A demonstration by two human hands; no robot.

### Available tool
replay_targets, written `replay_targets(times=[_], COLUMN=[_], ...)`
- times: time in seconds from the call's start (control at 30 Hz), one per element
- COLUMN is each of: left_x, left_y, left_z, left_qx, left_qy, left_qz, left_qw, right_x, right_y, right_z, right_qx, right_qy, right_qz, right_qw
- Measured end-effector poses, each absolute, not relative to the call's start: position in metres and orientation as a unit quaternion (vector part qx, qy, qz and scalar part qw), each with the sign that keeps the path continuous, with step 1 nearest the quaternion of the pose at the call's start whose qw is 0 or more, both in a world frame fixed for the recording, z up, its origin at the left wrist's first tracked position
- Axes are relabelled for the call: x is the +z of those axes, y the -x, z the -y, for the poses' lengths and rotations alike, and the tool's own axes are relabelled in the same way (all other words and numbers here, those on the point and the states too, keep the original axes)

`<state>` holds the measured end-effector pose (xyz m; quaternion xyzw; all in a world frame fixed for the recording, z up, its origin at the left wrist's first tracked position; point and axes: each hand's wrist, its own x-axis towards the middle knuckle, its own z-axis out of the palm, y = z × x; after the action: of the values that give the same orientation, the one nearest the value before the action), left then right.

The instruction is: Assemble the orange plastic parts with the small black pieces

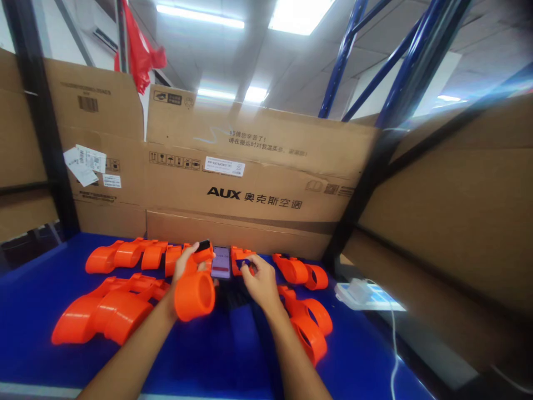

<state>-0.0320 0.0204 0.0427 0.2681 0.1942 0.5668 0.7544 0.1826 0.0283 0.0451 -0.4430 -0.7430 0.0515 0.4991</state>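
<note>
My left hand [186,265] is closed round an orange plastic part [194,296]. The part has a wide open ring at its lower end, facing me, and a small black piece [204,245] at its upper end. To the right, my right hand [260,279] is closed in a pinch. A small dark bit shows at its fingertips, too unclear to name, in front of another orange part [236,254]. Between the two hands a phone [221,262] with a lit screen faces me.
More orange parts [125,311] lie in rows on the blue table [200,366], with others [310,322] at right. Cardboard panels [258,172] wall the back and sides. A white power strip [370,296] with a cable sits near the right edge, beside a dark post [353,222].
</note>
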Motion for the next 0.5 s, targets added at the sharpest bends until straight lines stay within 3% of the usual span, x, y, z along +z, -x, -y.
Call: replay_targets(times=[0.23, 0.5], left_x=[0.061, 0.073], left_y=[0.037, 0.04], left_z=[-0.012, -0.002], left_qx=[0.553, 0.548], left_qy=[-0.206, -0.157], left_qz=[-0.153, -0.149], left_qw=[0.793, 0.808], right_x=[0.04, 0.038], right_y=[-0.171, -0.155], right_z=[-0.024, -0.026], right_qx=[0.055, 0.152], right_qy=[0.436, 0.398], right_qz=[0.815, 0.836], right_qw=[0.379, 0.345])
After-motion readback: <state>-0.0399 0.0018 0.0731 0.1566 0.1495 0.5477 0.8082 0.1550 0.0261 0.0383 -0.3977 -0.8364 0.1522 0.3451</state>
